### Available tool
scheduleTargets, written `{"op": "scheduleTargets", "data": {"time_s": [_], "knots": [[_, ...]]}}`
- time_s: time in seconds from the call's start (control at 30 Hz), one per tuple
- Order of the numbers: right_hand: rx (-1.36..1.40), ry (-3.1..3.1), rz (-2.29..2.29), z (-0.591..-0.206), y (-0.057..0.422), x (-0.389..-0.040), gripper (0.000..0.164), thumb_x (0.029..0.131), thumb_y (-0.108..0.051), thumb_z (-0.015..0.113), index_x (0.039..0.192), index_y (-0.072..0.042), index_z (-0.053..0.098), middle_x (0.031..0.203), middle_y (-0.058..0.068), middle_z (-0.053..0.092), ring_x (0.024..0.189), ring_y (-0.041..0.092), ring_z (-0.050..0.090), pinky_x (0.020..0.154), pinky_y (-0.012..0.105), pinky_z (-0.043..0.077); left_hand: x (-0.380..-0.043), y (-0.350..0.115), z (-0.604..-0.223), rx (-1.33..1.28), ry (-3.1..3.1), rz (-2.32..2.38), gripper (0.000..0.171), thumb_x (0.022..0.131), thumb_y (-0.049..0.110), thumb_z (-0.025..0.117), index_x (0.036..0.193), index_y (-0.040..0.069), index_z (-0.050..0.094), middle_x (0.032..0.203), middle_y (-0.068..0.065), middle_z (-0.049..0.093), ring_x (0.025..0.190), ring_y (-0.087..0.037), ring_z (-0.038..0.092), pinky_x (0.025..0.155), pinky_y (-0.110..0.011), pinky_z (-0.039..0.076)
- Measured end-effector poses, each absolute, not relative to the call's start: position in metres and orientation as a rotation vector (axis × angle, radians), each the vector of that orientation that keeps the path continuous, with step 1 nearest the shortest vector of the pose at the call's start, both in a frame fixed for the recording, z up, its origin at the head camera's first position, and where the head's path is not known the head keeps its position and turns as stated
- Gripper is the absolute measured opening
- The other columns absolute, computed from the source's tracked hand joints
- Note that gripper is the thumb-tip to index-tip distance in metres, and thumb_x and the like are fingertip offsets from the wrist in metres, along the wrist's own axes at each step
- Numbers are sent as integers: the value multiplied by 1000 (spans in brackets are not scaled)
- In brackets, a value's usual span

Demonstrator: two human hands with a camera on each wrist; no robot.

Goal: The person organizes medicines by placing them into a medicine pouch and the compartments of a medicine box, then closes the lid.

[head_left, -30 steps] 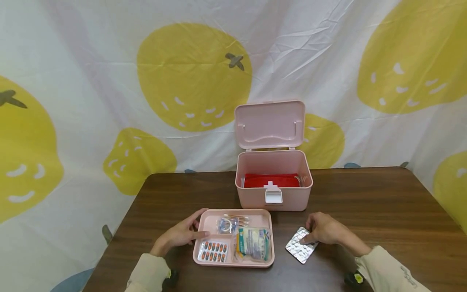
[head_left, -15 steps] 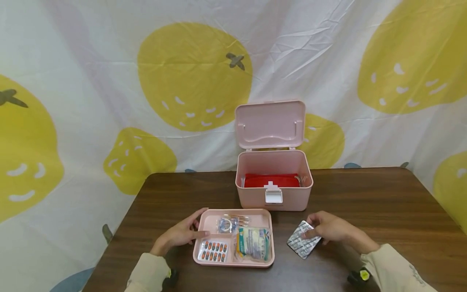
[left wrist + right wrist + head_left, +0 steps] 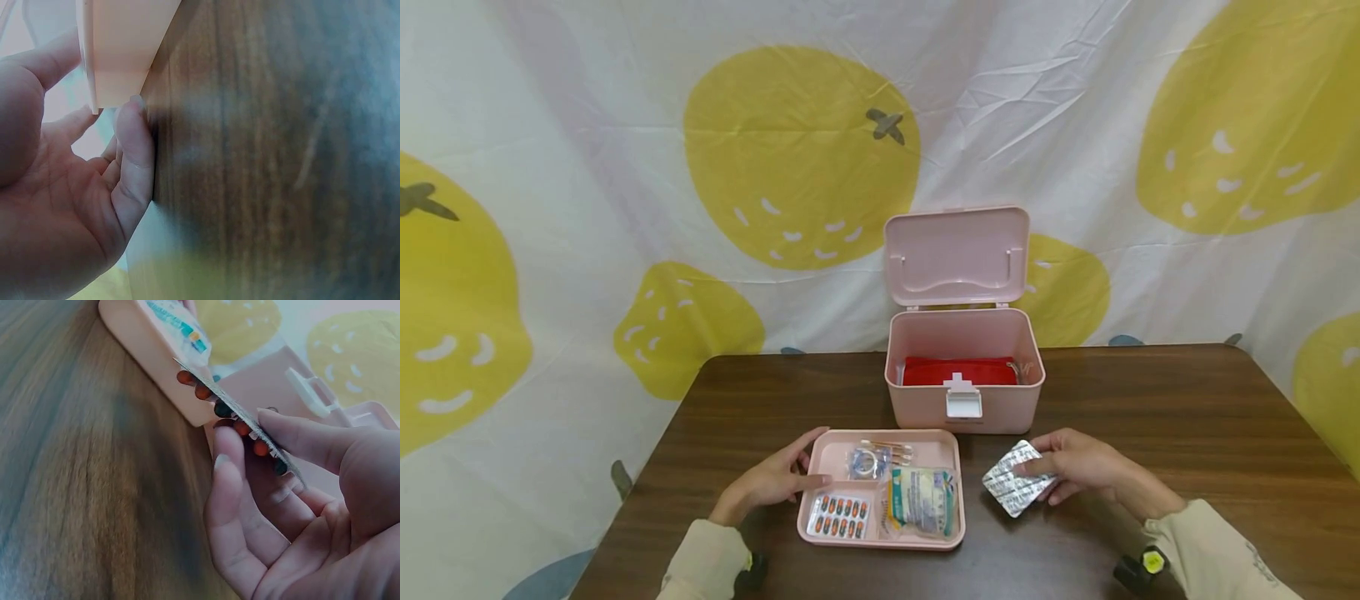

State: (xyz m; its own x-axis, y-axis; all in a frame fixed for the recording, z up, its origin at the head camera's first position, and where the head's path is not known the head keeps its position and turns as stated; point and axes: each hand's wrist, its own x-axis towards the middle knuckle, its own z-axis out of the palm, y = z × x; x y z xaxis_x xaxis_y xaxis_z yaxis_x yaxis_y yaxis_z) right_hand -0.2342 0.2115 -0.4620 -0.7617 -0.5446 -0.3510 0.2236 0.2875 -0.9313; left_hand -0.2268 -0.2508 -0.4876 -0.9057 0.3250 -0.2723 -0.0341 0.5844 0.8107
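My right hand [image 3: 1086,467] pinches a blister pack of capsules [image 3: 1013,483] by its right edge, to the right of the pink tray [image 3: 917,544]. The pack's silver foil faces up; orange and dark capsules [image 3: 202,392] bulge on its underside in the right wrist view. My left hand [image 3: 771,477] holds the tray's left side, thumb over the rim and the other fingers along the outside. Inside the tray lie another capsule blister pack [image 3: 838,517], a clear packet with a white ring [image 3: 867,463], several cotton swabs [image 3: 887,450] and a green-and-white packaged item [image 3: 922,500].
Behind the tray, a pink box [image 3: 925,408] stands with its lid [image 3: 957,258] raised and its white latch [image 3: 963,402] at the front. A red pouch [image 3: 958,372] lies inside it. Everything stands on a dark wooden table [image 3: 1150,400] before a fruit-patterned cloth [image 3: 805,158].
My right hand has lifted the blister pack from the table, moving slightly up and away, and the pack has tilted. My left hand and the tray have stayed in place.
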Motion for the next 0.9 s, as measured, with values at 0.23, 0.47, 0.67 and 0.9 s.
{"op": "scheduleTargets", "data": {"time_s": [0.23,0.47,0.67,0.9], "knots": [[-237,1852,-1616,-456,208,-233,32,94,-21,68,114,3,62,84,10,73,64,17,70,60,29,59,-227,-251,-487,243,2421,1256,83,88,26,76,156,18,29,94,-10,51,70,-18,49,59,-33,51],[-225,1826,-1680,-450,200,-230,39,95,-24,66,125,0,59,84,6,71,60,15,67,58,28,57,-226,-251,-487,257,2418,1264,82,89,24,75,156,16,28,94,-10,51,70,-19,49,58,-34,51],[-324,1709,-1757,-447,194,-230,21,98,-18,63,115,-7,66,93,7,68,68,17,70,67,32,59,-226,-251,-486,260,2414,1268,82,89,24,75,156,16,28,94,-10,51,71,-19,49,59,-34,51],[-600,1531,-1854,-451,185,-234,22,99,-3,54,117,1,67,108,10,71,95,23,71,88,38,57,-226,-251,-487,253,2421,1259,82,89,26,75,156,17,28,94,-10,51,72,-19,49,60,-34,51]]}}
